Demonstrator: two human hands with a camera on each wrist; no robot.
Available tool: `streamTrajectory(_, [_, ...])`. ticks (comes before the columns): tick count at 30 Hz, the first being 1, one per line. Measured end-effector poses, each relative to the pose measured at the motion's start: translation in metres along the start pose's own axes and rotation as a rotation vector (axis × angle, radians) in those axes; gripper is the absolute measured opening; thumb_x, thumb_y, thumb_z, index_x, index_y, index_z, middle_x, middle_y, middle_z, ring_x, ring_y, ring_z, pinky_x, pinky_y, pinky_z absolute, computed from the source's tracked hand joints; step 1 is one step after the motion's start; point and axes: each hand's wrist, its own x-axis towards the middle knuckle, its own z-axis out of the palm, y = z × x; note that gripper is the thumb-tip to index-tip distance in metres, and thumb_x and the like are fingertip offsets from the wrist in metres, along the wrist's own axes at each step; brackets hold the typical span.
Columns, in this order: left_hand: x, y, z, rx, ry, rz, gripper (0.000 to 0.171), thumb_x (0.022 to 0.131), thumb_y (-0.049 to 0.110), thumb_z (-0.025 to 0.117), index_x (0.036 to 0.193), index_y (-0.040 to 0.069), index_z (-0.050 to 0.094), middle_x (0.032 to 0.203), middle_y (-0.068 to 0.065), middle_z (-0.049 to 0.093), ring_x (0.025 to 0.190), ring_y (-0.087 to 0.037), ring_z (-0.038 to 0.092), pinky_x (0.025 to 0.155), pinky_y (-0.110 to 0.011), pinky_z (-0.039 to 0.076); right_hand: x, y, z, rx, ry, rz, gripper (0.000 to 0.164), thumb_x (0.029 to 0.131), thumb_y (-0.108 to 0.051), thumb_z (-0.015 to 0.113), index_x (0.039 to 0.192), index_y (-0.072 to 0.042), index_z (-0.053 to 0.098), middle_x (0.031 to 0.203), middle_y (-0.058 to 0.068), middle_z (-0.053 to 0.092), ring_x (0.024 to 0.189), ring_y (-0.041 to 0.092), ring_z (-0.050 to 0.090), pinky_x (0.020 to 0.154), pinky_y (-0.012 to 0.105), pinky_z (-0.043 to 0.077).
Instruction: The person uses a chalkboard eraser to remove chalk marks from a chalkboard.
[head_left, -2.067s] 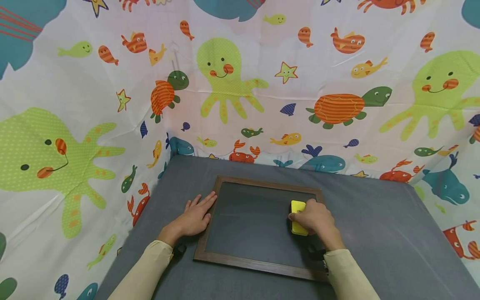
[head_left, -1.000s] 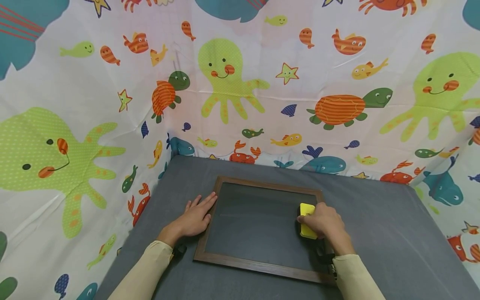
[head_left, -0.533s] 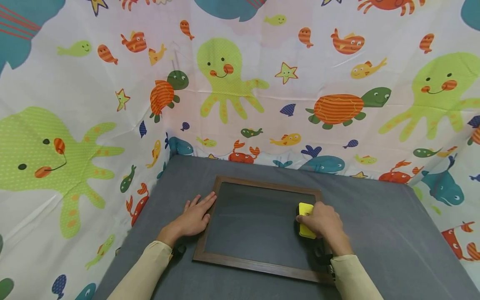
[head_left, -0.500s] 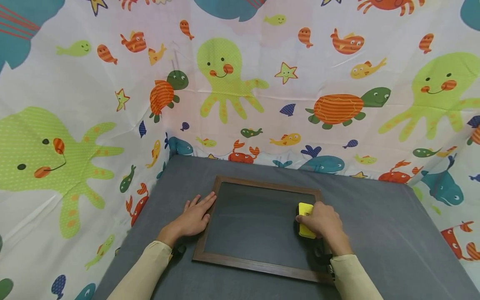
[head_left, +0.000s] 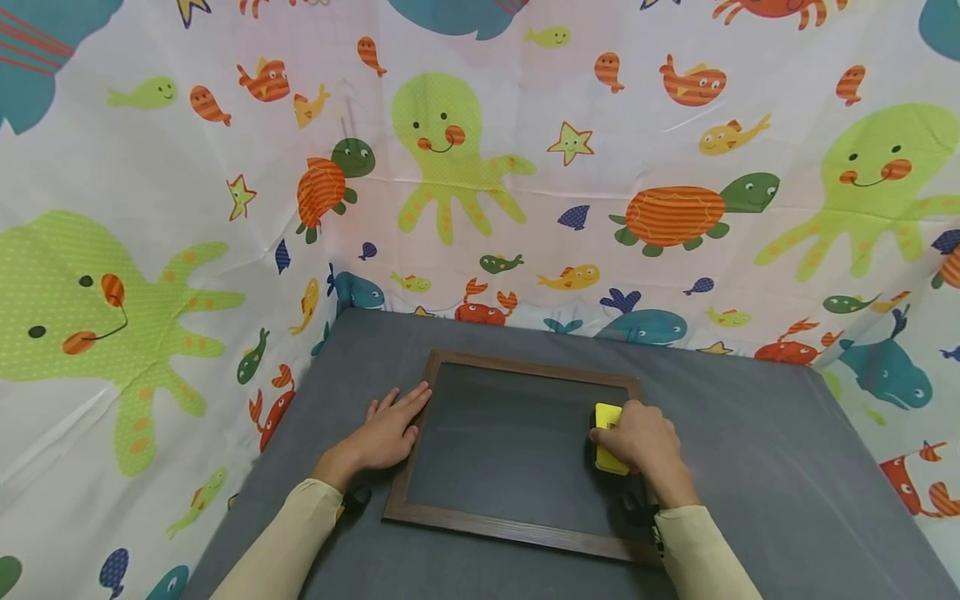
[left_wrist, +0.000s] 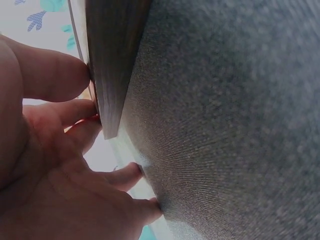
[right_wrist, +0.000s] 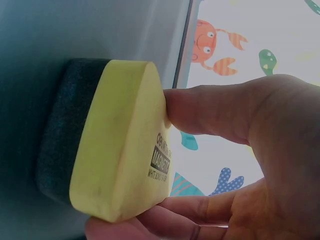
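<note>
1. We find the yellow eraser (right_wrist: 117, 140) over the right side of the framed board, near the right-hand rim, its dark pad turned toward the surface.
2. Our right hand (head_left: 645, 442) pinches it, thumb on one side and fingers on the other.
3. On the board (head_left: 498, 450) we can make out no writing in the part that shows. We judge from this that the wiping is well along, perhaps near its end.
4. What is left, as far as we can judge, is the patch under the eraser and hand, and letting go of the eraser, which is not yet set aside.
5. Our left hand (head_left: 382, 435) is spread at the left edge of the wooden frame (head_left: 510, 529); the thumb and some fingertips touch the frame, others rest on the bench, seemingly to steady it.
6. The frame lies flat on the grey bench (head_left: 780, 467), with a sea-animal cloth (head_left: 510, 108) hanging behind and at the sides.
7. Our right hand and forearm hide much of the frame's right side. Part of the eraser's lettering is hard to read, the pad's contact line is lost in shadow, and we cannot tell whether the board's faint pale patches are dust or glare.
</note>
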Motion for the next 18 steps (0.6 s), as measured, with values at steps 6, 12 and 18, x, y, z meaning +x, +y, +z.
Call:
streamTrajectory(6, [0.0003,0.0005,-0.0005,-0.010,-0.002,-0.001,0.068,0.111,0.005,0.052,0.175,0.010,0.029,0.185,-0.008,0.019,0.166,-0.057,0.010,0.124,-0.086,0.006,0.0001,-0.0017,-0.0005,-0.011,-0.001,0.000,0.059,0.090,-0.042,0.081,0.113,0.010,0.061,0.087,0.020,0.063,0.066,0.031,0.065,0.049,0.035,0.055])
streamTrajectory(12, [0.0003,0.0009,-0.0008,-0.019,-0.012,-0.004,0.068,0.111,0.007,0.052,0.175,0.010,0.029,0.185,-0.008,0.018,0.166,-0.057,0.009,0.124,-0.086,0.006,-0.0004,-0.0043,-0.0015,-0.023,0.007,0.001,0.058,0.090,-0.042,0.080,0.112,0.009,0.062,0.087,0.019,0.063,0.066,0.031,0.065,0.050,0.036,0.056])
streamTrajectory(18, [0.0002,0.0015,-0.0009,-0.019,-0.008,-0.006,0.068,0.111,0.006,0.052,0.175,0.010,0.029,0.185,-0.007,0.018,0.167,-0.057,0.009,0.124,-0.086,0.005,-0.0003,-0.0066,-0.0025,-0.035,0.013,-0.002,0.058,0.090,-0.042,0.080,0.111,0.009,0.063,0.086,0.020,0.063,0.067,0.031,0.065,0.050,0.036,0.056])
